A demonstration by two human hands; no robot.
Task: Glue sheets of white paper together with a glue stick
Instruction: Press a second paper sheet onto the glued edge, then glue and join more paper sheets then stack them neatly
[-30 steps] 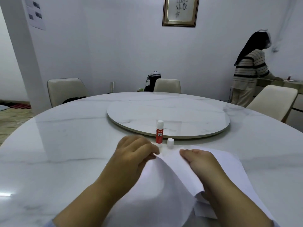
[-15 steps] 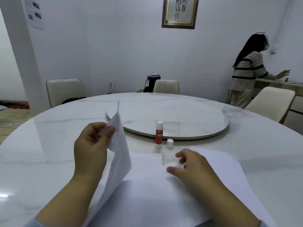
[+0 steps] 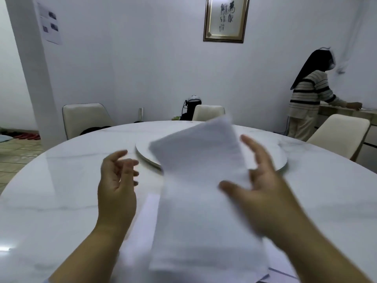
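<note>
- A white sheet of paper [image 3: 202, 180] is raised and tilted between the two hands, blurred, its far edge over the round turntable [image 3: 282, 160].
- The left hand [image 3: 117, 180] is spread wide, palm inward, just left of the sheet, holding nothing.
- The right hand [image 3: 259, 186] has its fingers spread, thumb against the sheet's right side; whether it grips cannot be told.
- More white paper [image 3: 140, 221] lies flat on the marble surface [image 3: 61, 190] beneath.

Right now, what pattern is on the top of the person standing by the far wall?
Dark horizontal stripes on a pale top, seen in the head view.
</note>
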